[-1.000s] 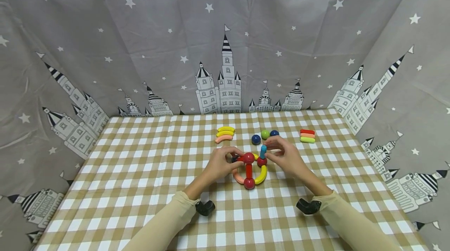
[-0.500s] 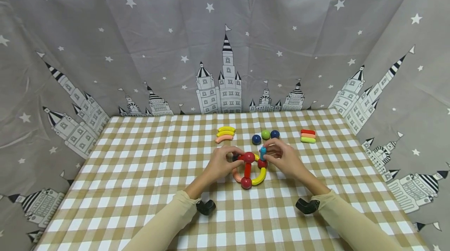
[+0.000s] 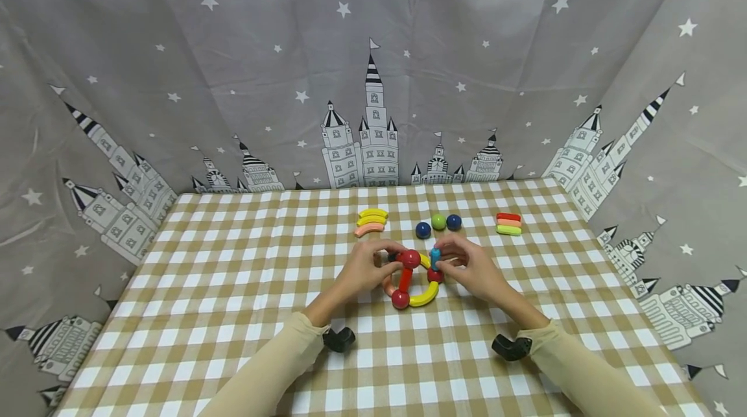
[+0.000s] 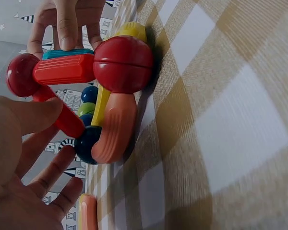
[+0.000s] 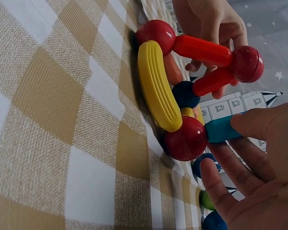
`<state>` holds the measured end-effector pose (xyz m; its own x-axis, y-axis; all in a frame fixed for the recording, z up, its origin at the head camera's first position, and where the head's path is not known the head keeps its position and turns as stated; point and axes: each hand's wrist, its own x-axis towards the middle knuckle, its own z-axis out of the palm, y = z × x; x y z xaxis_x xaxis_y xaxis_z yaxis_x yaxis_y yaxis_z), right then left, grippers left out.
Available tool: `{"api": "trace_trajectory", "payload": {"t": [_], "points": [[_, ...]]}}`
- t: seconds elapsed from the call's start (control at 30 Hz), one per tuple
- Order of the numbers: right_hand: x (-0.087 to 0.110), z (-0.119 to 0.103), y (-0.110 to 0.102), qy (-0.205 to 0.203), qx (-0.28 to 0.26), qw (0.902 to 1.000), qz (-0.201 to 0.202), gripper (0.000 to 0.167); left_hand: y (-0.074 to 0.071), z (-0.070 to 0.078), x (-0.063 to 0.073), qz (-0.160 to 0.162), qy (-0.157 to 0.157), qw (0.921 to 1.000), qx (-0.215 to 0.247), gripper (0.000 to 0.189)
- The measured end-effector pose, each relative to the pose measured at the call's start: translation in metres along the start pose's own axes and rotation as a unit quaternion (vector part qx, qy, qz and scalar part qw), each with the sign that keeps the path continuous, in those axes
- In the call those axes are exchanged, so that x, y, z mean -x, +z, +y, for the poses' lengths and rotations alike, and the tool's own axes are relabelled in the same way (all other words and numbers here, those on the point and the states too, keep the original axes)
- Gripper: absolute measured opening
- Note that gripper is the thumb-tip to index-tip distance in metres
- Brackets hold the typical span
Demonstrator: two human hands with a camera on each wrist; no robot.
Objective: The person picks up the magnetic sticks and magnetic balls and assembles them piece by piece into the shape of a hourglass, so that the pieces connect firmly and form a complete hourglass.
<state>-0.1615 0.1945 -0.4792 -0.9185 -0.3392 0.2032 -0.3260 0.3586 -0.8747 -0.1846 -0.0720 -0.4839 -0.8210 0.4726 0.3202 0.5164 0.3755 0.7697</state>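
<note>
A frame of magnetic sticks and balls stands on the checked cloth. Its base ring has curved yellow sticks [image 5: 158, 86], a curved peach stick [image 4: 116, 127], two red balls, one at the front [image 3: 400, 299] and one at the right [image 5: 186, 138], and a dark blue ball [image 4: 88, 143]. Two red sticks slope up to a top red ball [image 3: 411, 259]. My left hand [image 3: 367, 268] pinches the red stick [image 4: 65, 115] between the top ball and the dark blue ball. My right hand [image 3: 471, 269] pinches a blue stick [image 5: 221, 128], upright on the right red ball.
Behind the frame lie two dark blue balls [image 3: 423, 230] and a green ball [image 3: 438, 222]. Several curved sticks [image 3: 372, 220] lie at the back left. Straight sticks [image 3: 509, 224] sit in a row at the back right. A grey curtain [image 3: 262, 67] hangs behind the table.
The frame has turned a little: its front red ball has shifted left and its right red ball slightly nearer. Both hands keep their pinch, and the right hand has come slightly nearer with the blue stick.
</note>
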Motion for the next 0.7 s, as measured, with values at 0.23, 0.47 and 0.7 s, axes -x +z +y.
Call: {"api": "trace_trajectory", "payload": {"t": [0.23, 0.47, 0.7], "points": [[0.002, 0.001, 0.001, 0.004, -0.001, 1.0, 0.0, 0.032, -0.004, 0.003, 0.007, 0.02, 0.013, 0.9993, 0.027, 0.036], [0.002, 0.003, 0.002, -0.022, 0.008, 0.9997, -0.009, 0.029, 0.003, 0.018, 0.006, 0.036, 0.027, 0.9988, 0.018, 0.032], [0.0, 0.003, 0.006, -0.037, 0.016, 0.9989, -0.023, 0.028, 0.005, 0.021, 0.003, 0.049, 0.029, 0.9983, -0.01, 0.03]]}}
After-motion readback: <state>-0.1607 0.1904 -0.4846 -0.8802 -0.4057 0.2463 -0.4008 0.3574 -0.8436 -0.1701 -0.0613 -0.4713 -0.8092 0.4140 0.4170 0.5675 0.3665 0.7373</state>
